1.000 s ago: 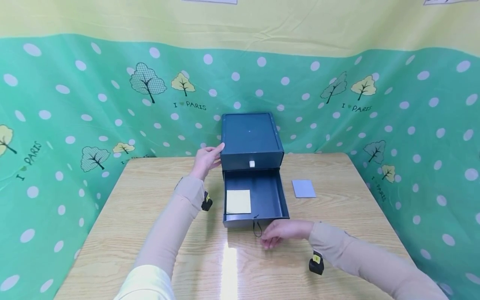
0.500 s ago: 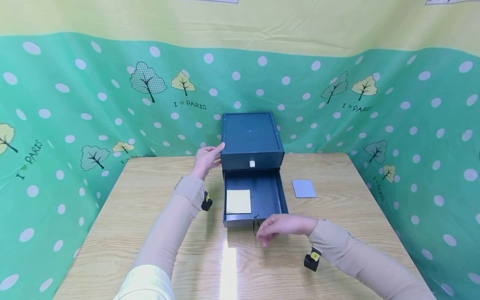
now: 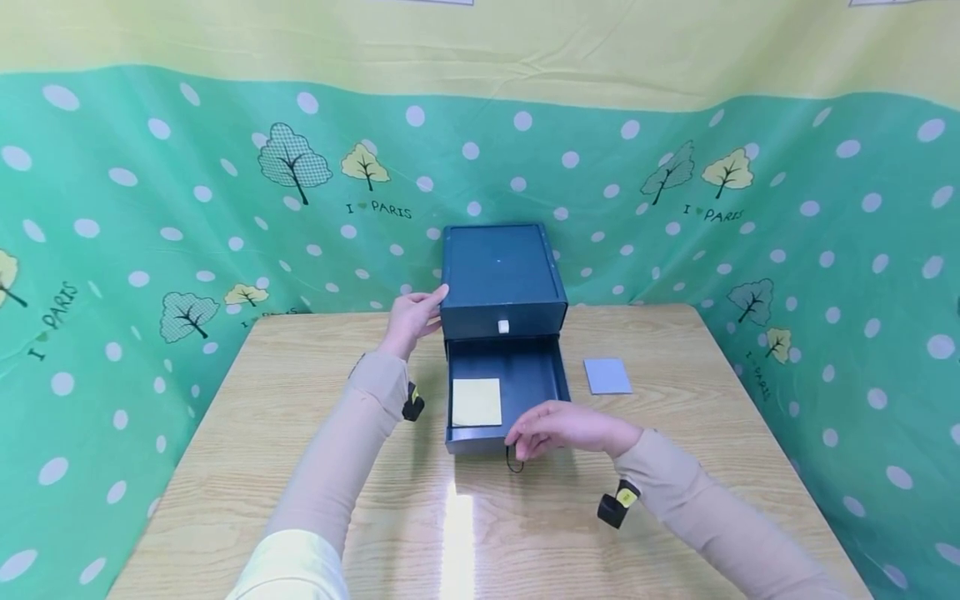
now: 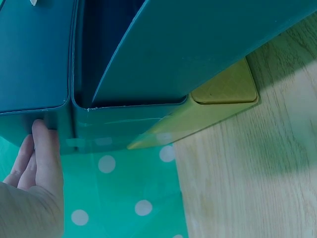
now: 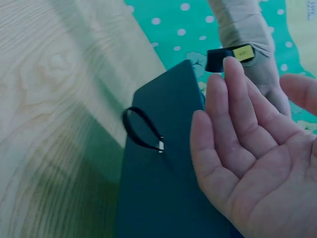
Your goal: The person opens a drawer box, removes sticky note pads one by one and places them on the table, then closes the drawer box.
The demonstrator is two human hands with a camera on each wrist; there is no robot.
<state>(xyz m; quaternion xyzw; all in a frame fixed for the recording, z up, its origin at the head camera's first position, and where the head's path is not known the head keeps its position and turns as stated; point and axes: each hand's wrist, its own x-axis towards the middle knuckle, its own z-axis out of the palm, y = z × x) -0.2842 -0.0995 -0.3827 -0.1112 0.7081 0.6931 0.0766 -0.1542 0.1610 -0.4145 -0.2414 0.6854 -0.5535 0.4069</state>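
A dark blue drawer box (image 3: 498,267) stands at the back of the table, its upper drawer closed and its lower drawer (image 3: 534,383) pulled out. Inside the lower drawer, at the left, lies a pale yellow paper square (image 3: 477,402). My left hand (image 3: 411,321) rests against the box's left side, fingers straight along the wall in the left wrist view. My right hand (image 3: 573,427) hovers at the drawer's front edge with loosely bent fingers, holding nothing. In the right wrist view a black loop pull (image 5: 130,130) hangs from the drawer front, apart from those fingers.
A light blue paper square (image 3: 607,377) lies on the wooden table (image 3: 315,375), right of the drawer. A white knob (image 3: 503,327) sits on the upper drawer. Below the drawer, the left wrist view has a yellow box-like part (image 4: 228,84). A green dotted curtain (image 3: 517,158) surrounds the table.
My right hand has risen and moved slightly left and forward, from beside the loop pull to above the drawer's front edge. The left hand and the drawer stay in place.
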